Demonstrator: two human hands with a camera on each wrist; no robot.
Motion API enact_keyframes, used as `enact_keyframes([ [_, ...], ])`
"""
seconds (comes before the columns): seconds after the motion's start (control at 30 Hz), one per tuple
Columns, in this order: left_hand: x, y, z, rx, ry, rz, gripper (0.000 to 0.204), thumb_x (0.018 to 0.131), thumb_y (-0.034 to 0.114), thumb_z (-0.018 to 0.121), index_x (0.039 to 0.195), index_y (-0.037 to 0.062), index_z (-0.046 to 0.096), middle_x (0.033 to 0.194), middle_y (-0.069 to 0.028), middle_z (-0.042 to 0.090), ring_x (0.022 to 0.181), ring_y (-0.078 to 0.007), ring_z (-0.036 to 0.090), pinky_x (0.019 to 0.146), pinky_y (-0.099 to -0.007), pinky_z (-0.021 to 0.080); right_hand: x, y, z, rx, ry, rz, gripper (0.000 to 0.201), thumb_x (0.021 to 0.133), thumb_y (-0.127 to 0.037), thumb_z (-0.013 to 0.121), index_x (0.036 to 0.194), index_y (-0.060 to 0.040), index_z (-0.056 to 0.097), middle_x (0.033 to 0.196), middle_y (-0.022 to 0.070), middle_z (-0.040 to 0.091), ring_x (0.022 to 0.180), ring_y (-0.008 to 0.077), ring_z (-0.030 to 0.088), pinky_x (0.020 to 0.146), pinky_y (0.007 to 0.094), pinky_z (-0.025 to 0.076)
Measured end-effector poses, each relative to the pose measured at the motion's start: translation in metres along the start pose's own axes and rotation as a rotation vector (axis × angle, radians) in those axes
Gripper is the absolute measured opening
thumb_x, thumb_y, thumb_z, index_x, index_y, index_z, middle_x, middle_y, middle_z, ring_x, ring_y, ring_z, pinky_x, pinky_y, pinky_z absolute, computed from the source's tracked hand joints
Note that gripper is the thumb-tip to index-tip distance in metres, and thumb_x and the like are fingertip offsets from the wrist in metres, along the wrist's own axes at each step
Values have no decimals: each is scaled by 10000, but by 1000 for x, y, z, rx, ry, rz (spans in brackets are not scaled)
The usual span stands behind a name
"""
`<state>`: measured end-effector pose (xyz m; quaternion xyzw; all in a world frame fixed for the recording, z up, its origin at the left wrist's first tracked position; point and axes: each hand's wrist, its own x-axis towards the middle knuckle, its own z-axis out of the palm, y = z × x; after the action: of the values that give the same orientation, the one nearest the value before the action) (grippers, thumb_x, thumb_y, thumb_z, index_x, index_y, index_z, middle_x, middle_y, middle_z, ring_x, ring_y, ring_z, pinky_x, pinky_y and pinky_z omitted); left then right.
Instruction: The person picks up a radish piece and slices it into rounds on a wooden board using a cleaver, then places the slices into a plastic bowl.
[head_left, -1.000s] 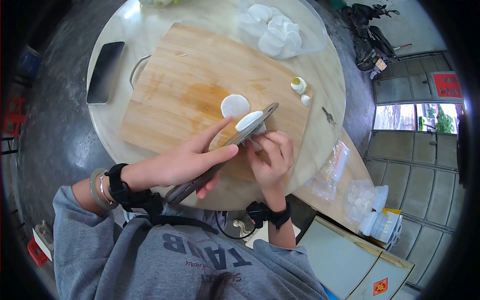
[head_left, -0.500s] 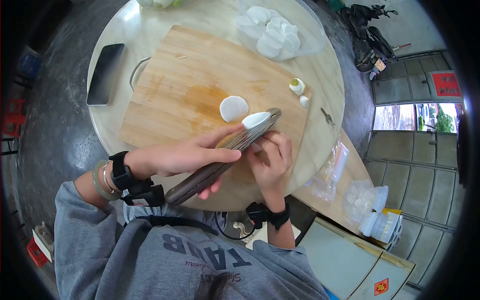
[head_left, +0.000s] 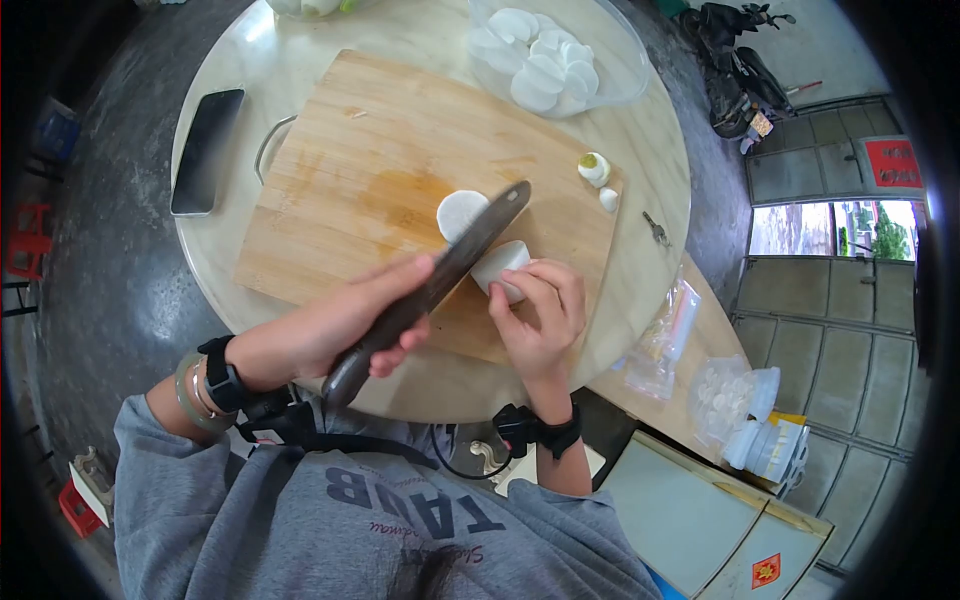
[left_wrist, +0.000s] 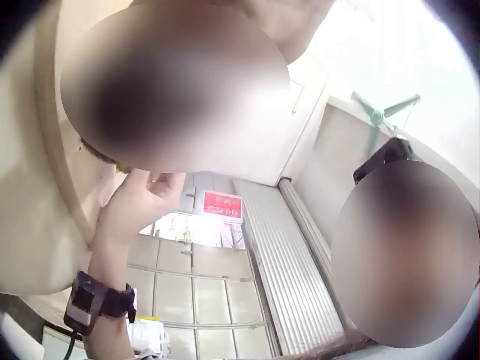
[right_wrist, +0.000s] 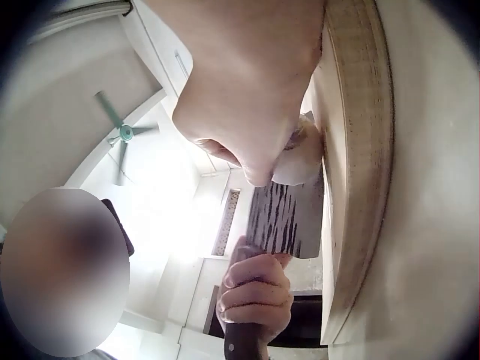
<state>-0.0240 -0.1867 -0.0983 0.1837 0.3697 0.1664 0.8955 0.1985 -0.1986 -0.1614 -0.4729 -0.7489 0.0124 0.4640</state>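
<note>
Radish chunk [head_left: 500,266] — sweatshirt [head_left: 400,520] reads "TANB".

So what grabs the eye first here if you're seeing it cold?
The cleaver gripped in the left hand, its blade set against the white radish piece that the right hand steadies on the wooden cutting board. One cut slice lies beside the blade, and a clear bowl of slices sits at the table's far edge.

Bare board [head_left: 340,190] open toward ten o'clock, cut slice [head_left: 458,212] at twelve o'clock of the knife [head_left: 440,275], bowl [head_left: 620,60] blocking one o'clock, radish ends [head_left: 598,175] at two, phone [head_left: 207,150] far at ten
</note>
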Motion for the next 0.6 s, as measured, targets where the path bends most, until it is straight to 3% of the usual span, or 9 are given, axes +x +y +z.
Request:
enact_keyframes([
  [0.07, 3, -3, -20, -264, -72, -89, 456, 976, 485, 375, 1171, 83, 470, 596, 20, 444, 381, -68, 369, 378, -206, 326, -1, 0, 0, 5, 3, 21, 243, 624, -26, 777, 828, -86, 658, 867, 53, 588, 804, 245, 587, 680, 344, 489],
  [0.1, -3, 5, -14, -183, -23, -98, 488, 968, 518, 363, 850, 71, 519, 548, 51, 355, 370, -49, 283, 370, -198, 273, 0, -1, 0, 11, -1, 25, 243, 625, -25, 777, 828, -86, 657, 865, 52, 588, 802, 244, 586, 680, 343, 489],
  [0.2, -4, -1, -27, -134, -41, -84, 531, 964, 506, 384, 631, 99, 458, 504, 59, 328, 355, -50, 283, 361, -202, 280, 1, -1, -1, 18, -6, 35, 245, 625, -22, 776, 829, -86, 656, 864, 52, 587, 797, 242, 584, 678, 341, 488],
  [0.23, -6, 0, -29, -108, -65, -92, 564, 965, 487, 392, 522, 141, 349, 469, 62, 292, 345, -54, 282, 355, -203, 284, 0, -1, -1, 20, -5, 35, 246, 626, -21, 774, 831, -85, 656, 865, 53, 588, 797, 241, 583, 677, 340, 487],
  [0.33, -12, -3, -46, -268, -129, -108, 558, 965, 476, 394, 525, 134, 359, 463, 57, 297, 339, -57, 290, 347, -205, 286, 1, 0, 0, 16, -2, 20, 247, 627, -21, 771, 835, -81, 654, 868, 55, 587, 799, 242, 582, 675, 338, 486],
  [0.47, -26, -9, -61, -414, -90, -123, 562, 962, 513, 356, 529, 157, 322, 441, 76, 278, 314, -43, 276, 326, -196, 286, 1, 1, 0, 11, -5, 15, 267, 625, -33, 775, 858, -75, 651, 870, 59, 584, 800, 246, 581, 674, 343, 486],
  [0.6, -31, -20, -76, -618, -271, -12, 595, 943, 564, 346, 523, 144, 375, 445, 62, 331, 312, -44, 318, 315, -200, 294, 0, -1, -2, 29, 12, 62, 294, 621, -51, 773, 888, -47, 648, 890, 87, 587, 809, 241, 576, 688, 332, 477],
])
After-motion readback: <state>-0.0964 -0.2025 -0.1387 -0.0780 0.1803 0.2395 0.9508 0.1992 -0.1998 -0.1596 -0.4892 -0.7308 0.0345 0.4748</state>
